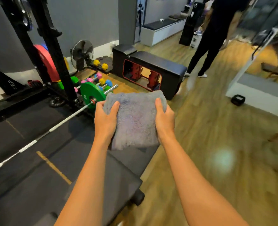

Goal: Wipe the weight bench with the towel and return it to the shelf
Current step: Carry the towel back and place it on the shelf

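Note:
A folded grey fluffy towel (135, 119) is held up in front of me with both hands. My left hand (105, 119) grips its left edge, thumb on top. My right hand (164, 119) grips its right edge the same way. Below the towel and my forearms runs the black padded weight bench (123, 170), which stretches from the lower middle of the view up toward the towel. The towel hangs above the bench and does not touch it. No shelf can be clearly made out.
A barbell (42, 136) with a green plate (92, 97) lies on the black mat at left, beside a black rack (53, 51) and coloured dumbbells (100, 79). A black storage bench (149, 70) stands ahead. A person in black (213, 38) stands at back right. A kettlebell (238, 100) sits on the wooden floor.

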